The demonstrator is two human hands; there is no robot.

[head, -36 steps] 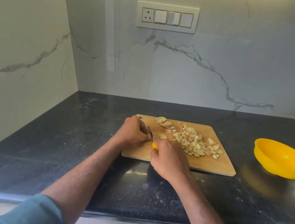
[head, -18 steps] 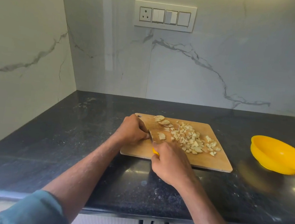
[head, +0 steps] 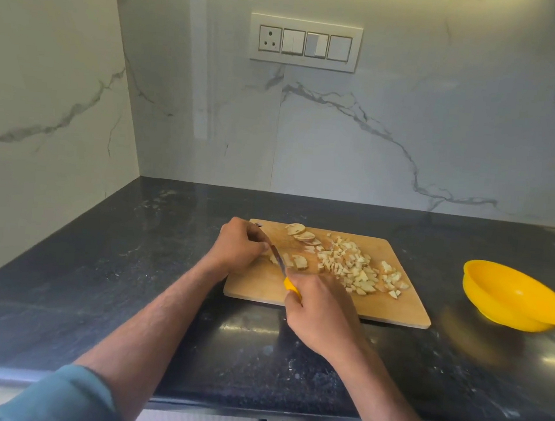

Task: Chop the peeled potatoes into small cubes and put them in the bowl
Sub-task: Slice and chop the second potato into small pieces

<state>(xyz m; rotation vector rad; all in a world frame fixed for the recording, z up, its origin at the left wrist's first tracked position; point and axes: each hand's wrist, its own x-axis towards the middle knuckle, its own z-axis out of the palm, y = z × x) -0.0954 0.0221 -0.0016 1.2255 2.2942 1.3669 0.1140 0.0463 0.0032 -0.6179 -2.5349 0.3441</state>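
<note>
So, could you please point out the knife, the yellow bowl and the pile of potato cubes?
knife (head: 279,258): head view, on the blade.
yellow bowl (head: 494,304): head view, on the near wall.
pile of potato cubes (head: 354,266): head view, on the pile's middle.

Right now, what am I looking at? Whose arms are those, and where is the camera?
The camera sits on a person's head, looking down, so those arms are their own. The left hand holds a potato slice steady on the wooden chopping board. The right hand grips a knife with a yellow handle, cutting it. A pile of small potato pieces lies on the board. A yellow bowl waits on the dark counter, with no pieces visible in it.
</note>
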